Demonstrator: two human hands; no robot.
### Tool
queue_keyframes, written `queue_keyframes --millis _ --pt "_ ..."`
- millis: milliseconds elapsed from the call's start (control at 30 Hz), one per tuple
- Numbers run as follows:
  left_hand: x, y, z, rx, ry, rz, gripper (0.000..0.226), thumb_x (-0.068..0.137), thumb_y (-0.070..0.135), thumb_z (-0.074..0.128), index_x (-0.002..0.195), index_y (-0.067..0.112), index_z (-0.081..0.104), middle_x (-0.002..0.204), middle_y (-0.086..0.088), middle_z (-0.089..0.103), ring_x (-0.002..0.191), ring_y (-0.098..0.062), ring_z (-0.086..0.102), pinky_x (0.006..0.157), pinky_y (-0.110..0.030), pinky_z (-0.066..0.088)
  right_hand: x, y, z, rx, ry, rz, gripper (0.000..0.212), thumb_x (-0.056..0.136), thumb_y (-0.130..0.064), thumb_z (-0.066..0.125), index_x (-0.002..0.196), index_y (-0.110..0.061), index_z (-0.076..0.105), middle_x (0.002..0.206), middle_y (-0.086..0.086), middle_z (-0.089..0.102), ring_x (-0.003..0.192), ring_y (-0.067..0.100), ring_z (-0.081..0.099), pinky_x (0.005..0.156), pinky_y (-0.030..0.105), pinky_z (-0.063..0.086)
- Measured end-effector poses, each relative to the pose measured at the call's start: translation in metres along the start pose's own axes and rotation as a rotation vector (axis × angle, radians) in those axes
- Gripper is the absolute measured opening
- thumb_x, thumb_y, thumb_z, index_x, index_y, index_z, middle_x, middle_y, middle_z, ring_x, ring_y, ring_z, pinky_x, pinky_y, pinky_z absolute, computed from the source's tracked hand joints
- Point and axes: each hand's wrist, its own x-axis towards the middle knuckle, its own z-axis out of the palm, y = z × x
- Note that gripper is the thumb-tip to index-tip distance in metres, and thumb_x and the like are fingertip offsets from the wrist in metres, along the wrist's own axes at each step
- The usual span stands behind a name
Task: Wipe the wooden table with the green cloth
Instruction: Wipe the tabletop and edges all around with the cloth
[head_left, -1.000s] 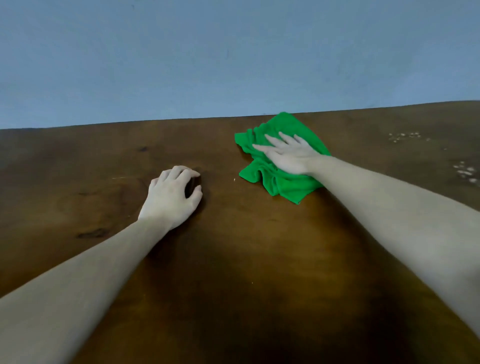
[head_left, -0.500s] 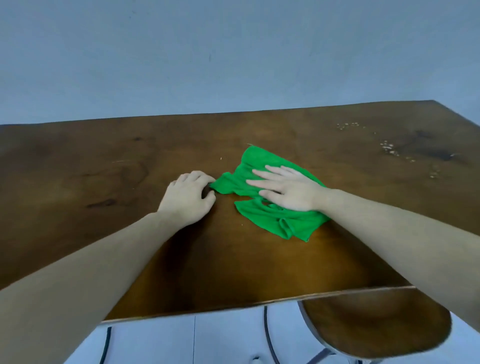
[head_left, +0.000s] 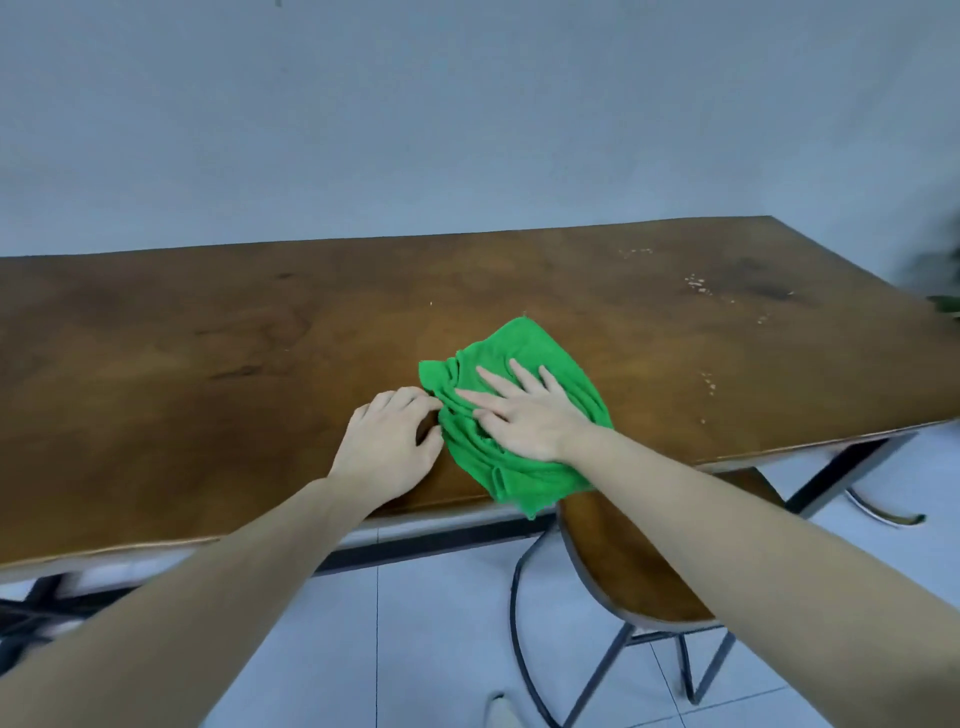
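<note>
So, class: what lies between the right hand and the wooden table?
In the head view, the green cloth lies flat under the right hand, on the wooden table.

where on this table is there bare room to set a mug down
The wooden table is bare left of the left hand. Near edge crowded: right hand presses the green cloth. Pale crumbs dot the right end.

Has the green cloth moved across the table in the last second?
Yes. The green cloth, under the right hand, has come from near the table's far edge to its near edge, where a corner now hangs over.
</note>
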Motion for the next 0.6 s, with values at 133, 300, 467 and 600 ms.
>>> queue_keyframes --millis 133,300,467,600 --pt "-0.013 0.017 0.003 -0.006 0.032 0.041 0.022 0.091 0.036 0.055 0.110 0.026 0.058 0.118 0.011 0.059 0.117 -0.018 0.050 0.100 -0.039 0.036 -0.034 -0.007 0.012 -0.008 0.031 -0.075 0.053 0.105 -0.051 0.016 0.158 -0.050 0.015 0.169 -0.017 0.000 0.157 0.017 -0.009 0.126 0.050 -0.006" --pt "-0.018 0.042 0.009 -0.022 0.010 0.084 0.022 0.091 0.038 0.055 0.110 0.028 0.058 0.120 0.012 0.058 0.119 -0.016 0.048 0.100 -0.037 0.034 -0.070 0.042 0.016 0.022 0.079 0.020 0.048 0.105 -0.058 0.015 0.153 -0.062 0.012 0.167 -0.024 0.001 0.156 0.010 -0.005 0.127 0.042 -0.004" --pt "-0.016 0.061 0.013 -0.039 -0.014 0.100 0.022 0.094 0.037 0.052 0.114 0.030 0.057 0.125 0.014 0.054 0.122 -0.014 0.045 0.102 -0.035 0.031 -0.104 0.106 0.013 0.029 0.074 0.211 0.047 0.104 -0.060 0.014 0.151 -0.064 0.008 0.167 -0.025 0.000 0.157 0.012 -0.004 0.126 0.040 -0.004" --pt "-0.012 0.070 0.017 -0.045 -0.018 0.115 0.024 0.095 0.037 0.050 0.117 0.031 0.057 0.128 0.014 0.054 0.124 -0.013 0.044 0.105 -0.035 0.030 -0.112 0.125 0.012 0.022 0.063 0.275 0.048 0.104 -0.061 0.012 0.151 -0.065 0.005 0.167 -0.024 -0.002 0.157 0.015 -0.006 0.126 0.042 -0.005"
